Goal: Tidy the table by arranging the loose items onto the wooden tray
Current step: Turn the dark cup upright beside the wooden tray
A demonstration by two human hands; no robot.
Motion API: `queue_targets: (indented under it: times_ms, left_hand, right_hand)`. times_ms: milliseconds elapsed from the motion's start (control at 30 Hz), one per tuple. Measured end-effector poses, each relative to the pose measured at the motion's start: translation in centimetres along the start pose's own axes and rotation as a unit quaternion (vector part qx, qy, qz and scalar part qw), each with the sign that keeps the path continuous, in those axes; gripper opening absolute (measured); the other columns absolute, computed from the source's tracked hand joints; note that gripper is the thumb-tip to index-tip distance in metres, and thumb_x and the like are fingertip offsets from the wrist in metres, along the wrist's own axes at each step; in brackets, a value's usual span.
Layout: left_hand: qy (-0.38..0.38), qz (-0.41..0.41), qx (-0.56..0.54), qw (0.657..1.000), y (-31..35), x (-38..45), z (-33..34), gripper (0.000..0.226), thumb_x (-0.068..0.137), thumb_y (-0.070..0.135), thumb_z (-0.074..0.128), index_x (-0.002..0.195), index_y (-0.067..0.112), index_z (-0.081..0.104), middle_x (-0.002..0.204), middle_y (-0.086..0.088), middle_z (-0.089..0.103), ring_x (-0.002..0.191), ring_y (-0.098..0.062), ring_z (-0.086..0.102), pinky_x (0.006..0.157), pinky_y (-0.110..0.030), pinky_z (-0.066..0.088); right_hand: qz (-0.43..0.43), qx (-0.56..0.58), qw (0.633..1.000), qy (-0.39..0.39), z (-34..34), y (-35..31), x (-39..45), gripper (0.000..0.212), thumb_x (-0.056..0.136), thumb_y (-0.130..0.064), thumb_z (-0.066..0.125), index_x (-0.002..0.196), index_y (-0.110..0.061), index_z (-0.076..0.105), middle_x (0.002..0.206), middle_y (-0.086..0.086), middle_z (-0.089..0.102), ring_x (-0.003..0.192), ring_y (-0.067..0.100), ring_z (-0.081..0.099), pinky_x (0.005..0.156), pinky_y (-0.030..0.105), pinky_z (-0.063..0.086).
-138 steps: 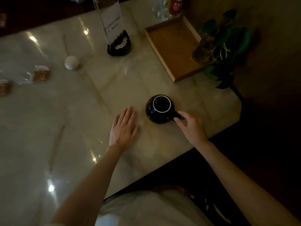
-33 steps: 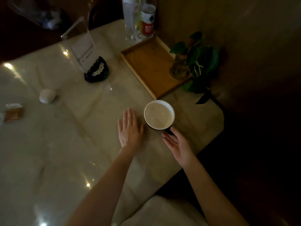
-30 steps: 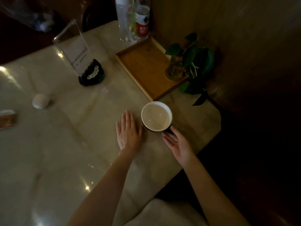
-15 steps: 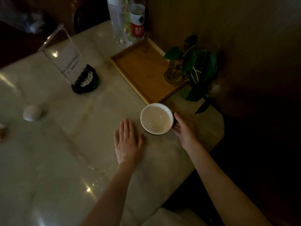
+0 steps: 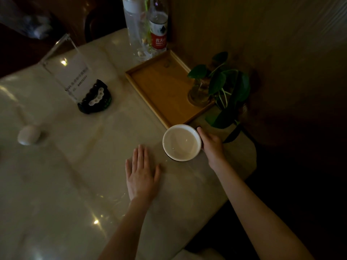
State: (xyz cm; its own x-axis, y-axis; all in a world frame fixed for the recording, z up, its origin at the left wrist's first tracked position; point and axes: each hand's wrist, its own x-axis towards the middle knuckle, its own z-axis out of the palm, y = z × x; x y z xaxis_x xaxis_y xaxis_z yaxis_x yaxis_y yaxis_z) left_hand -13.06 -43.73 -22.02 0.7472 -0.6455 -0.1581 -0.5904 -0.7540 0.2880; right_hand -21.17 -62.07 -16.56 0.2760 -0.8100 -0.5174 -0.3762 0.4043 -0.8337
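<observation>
A dark cup with a white inside [image 5: 181,142] stands upright on the marble table, just in front of the near corner of the wooden tray [image 5: 161,87]. My right hand [image 5: 211,145] wraps around the cup's right side, where the handle is hidden behind my fingers. My left hand [image 5: 141,174] lies flat on the table, fingers straight, a little to the left of the cup and not touching it. A small glass vase with a green plant [image 5: 201,92] stands on the tray's right end.
A clear acrylic sign in a black base [image 5: 93,99] stands at the back left. A white egg-shaped thing [image 5: 29,136] lies at the far left. A tall glass jar [image 5: 138,32] and a red-labelled bottle [image 5: 159,29] stand behind the tray. The table edge runs close on the right.
My right hand has moved from the near side of the cup to its right side and closed around it. The cup, upside down earlier, now stands upright. My left hand has stayed flat.
</observation>
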Motion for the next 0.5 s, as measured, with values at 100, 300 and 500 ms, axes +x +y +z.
queue_targets:
  times_ms: [100, 300, 500]
  left_hand:
    - [0.001, -0.001, -0.006, 1.0, 0.0, 0.0, -0.1, 0.075, 0.084, 0.058, 0.005, 0.146, 0.016, 0.005, 0.149, 0.004, -0.008, 0.139, -0.012, -0.009, 0.114, -0.035, -0.007]
    - [0.0, -0.002, -0.01, 1.0, 0.0, 0.0, 0.0, 0.074, 0.084, 0.059, 0.006, 0.145, 0.017, 0.0, 0.149, 0.004, -0.01, 0.139, -0.012, -0.012, 0.113, -0.035, -0.009]
    - [0.001, 0.002, -0.015, 1.0, -0.1, 0.0, 0.0, 0.074, 0.083, 0.058, 0.005, 0.145, 0.018, 0.0, 0.15, 0.004, -0.01, 0.139, -0.012, -0.011, 0.114, -0.035, -0.009]
  right_hand:
    - [-0.013, -0.018, 1.0, 0.0, -0.1, -0.1, 0.3, 0.025, 0.09, -0.031, 0.055, 0.067, -0.024, 0.058, 0.072, -0.004, 0.06, 0.071, 0.011, 0.057, 0.075, 0.034, 0.048]
    - [-0.024, -0.026, 0.999, 0.018, -0.5, 0.0, 0.9, 0.027, 0.091, -0.031, 0.054, 0.065, -0.024, 0.057, 0.07, -0.005, 0.059, 0.069, 0.009, 0.056, 0.078, 0.036, 0.049]
    - [-0.048, -0.012, 0.998, 0.036, -0.6, -0.1, 1.1, 0.03, 0.092, -0.025, 0.054, 0.063, -0.015, 0.054, 0.064, -0.002, 0.054, 0.062, 0.009, 0.052, 0.063, 0.026, 0.043]
